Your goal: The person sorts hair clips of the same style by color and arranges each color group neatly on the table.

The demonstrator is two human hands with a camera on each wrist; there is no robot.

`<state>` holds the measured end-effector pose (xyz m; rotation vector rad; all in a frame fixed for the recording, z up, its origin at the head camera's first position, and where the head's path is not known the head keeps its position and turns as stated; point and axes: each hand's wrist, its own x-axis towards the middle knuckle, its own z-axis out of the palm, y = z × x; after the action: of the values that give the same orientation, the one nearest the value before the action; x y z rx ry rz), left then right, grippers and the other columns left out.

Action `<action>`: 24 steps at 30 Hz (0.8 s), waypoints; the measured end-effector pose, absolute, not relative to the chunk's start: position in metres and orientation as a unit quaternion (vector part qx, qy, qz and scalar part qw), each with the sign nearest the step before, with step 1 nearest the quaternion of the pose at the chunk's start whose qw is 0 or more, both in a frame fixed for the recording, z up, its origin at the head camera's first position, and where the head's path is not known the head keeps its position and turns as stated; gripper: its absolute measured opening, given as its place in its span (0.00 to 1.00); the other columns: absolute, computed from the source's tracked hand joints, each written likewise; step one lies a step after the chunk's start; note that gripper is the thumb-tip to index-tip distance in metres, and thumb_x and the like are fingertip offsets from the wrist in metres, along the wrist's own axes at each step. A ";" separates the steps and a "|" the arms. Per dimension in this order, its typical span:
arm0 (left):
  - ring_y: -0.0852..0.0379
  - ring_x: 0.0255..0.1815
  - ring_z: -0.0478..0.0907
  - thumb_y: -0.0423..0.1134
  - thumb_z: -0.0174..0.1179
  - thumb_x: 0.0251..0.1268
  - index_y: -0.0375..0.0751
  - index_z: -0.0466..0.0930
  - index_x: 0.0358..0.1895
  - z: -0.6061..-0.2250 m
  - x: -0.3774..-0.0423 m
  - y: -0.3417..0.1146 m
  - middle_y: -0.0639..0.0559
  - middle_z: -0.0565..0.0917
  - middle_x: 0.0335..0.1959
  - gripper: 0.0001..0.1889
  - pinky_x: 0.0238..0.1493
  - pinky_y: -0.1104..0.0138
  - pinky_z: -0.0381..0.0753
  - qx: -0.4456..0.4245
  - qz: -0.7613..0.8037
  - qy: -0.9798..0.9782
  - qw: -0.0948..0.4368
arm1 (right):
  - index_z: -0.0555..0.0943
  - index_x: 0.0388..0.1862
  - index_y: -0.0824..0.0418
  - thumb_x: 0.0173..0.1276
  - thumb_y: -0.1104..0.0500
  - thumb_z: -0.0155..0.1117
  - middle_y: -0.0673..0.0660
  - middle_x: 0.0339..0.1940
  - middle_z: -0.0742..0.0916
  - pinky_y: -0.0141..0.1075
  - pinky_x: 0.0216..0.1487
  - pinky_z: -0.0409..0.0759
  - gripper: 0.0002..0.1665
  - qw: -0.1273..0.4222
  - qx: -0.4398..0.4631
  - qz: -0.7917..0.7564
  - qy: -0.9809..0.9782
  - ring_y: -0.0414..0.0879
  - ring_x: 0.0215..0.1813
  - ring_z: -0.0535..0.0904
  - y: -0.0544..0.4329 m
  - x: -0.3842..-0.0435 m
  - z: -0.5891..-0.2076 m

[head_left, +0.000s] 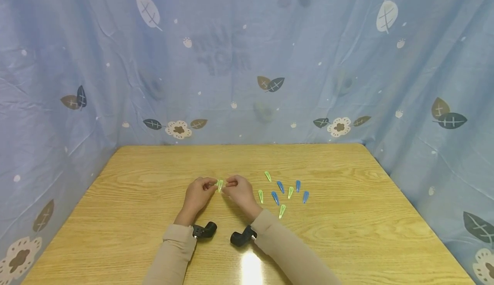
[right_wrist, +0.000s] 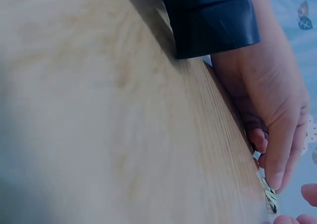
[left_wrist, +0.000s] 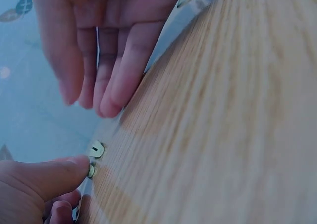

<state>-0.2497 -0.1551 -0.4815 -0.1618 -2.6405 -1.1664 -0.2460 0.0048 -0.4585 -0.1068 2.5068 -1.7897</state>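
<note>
My left hand (head_left: 197, 196) is low over the table, its thumb and fingertips pinching a small green snap hair clip (left_wrist: 91, 171). Right beside it lies another green hair clip (head_left: 221, 185), whose rounded slotted end shows in the left wrist view. From the other side my right hand (head_left: 242, 193) faces these clips; in the left wrist view its fingers (left_wrist: 131, 65) are loosely extended, with the thumb apart and nothing between them. The right wrist view shows the left hand (right_wrist: 275, 100) with fingertips at the green clips, and just the right fingertips (right_wrist: 309, 194) at the frame's edge.
Right of the hands, several green hair clips (head_left: 260, 196) and several blue hair clips (head_left: 275, 198) lie scattered on the wooden table (head_left: 347, 242). A black camera mount (head_left: 205, 230) sits on each wrist. A patterned blue curtain (head_left: 231, 40) encloses the table's back and sides.
</note>
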 end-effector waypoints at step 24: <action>0.57 0.27 0.70 0.35 0.67 0.58 0.36 0.86 0.43 -0.480 -0.247 -0.157 0.52 0.75 0.26 0.10 0.30 0.66 0.70 -0.065 -0.408 -0.902 0.129 | 0.74 0.59 0.73 0.64 0.67 0.65 0.67 0.55 0.80 0.43 0.57 0.75 0.24 0.008 -0.121 -0.603 0.788 0.59 0.57 0.76 0.102 -0.197 -0.448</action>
<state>-0.2465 -0.1572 -0.4799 -0.1898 -2.6213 -1.1850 -0.1973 0.1015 -0.4476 -0.3767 2.4647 -1.8855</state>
